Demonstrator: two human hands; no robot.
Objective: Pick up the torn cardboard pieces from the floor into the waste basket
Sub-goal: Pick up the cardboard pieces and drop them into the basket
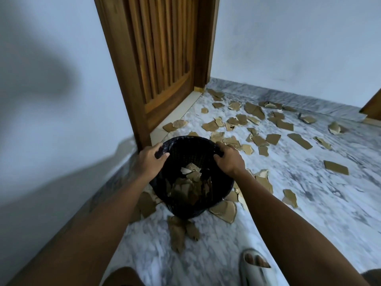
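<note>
The waste basket (pixel 192 178), centre frame, hides the floor (pixel 309 203) beneath it; its dark mesh wall blurs toward the base. Inside lie several torn brown cardboard pieces (pixel 190 182). The left hand (pixel 149 162) and right hand (pixel 228 159) curl their fingers over opposite rim edges. More torn pieces lie scattered across the marble floor, centre to upper right, by the wooden door (pixel 162 58).

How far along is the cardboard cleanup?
Early. Done: a few pieces lie in the black waste basket. In hand: left hand and right hand grip its rim. Left: many torn cardboard pieces scattered over the marble floor, some around the basket.
</note>
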